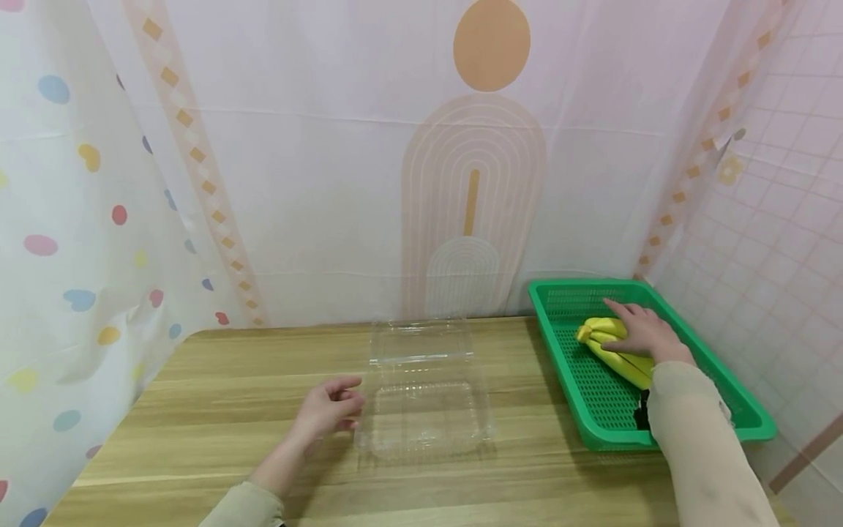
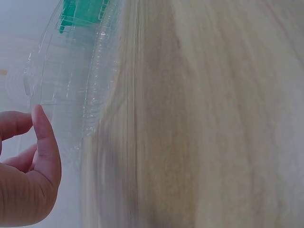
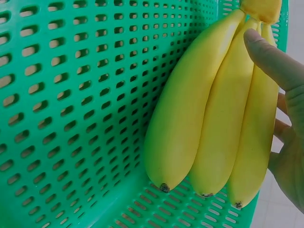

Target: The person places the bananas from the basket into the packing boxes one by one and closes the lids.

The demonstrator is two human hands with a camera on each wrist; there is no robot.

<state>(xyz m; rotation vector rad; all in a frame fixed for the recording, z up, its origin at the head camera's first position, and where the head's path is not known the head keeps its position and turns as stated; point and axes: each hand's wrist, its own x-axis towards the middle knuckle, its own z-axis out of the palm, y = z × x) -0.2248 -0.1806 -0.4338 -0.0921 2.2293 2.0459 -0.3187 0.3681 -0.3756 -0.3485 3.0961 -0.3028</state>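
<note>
A bunch of yellow bananas (image 1: 620,360) lies in a green basket (image 1: 560,351) at the right. Over the bunch reaches my right hand (image 1: 648,333), fingers spread; in the right wrist view its thumb (image 3: 273,57) lies by the stem, other fingers beyond the far banana. Left of the basket, a clear plastic clamshell box (image 1: 424,417) stands with its lid (image 1: 421,340) raised at the back. My left hand (image 1: 329,406) is at the box's left edge, fingers loosely bent. Whether its fingertips touch the thin plastic, I cannot tell.
The wooden table (image 1: 230,380) carries both box and basket. A patterned curtain (image 1: 316,183) hangs behind the table's back edge, with a dotted cloth (image 1: 79,278) on the left. Something small and black (image 1: 642,411) shows beside the right sleeve.
</note>
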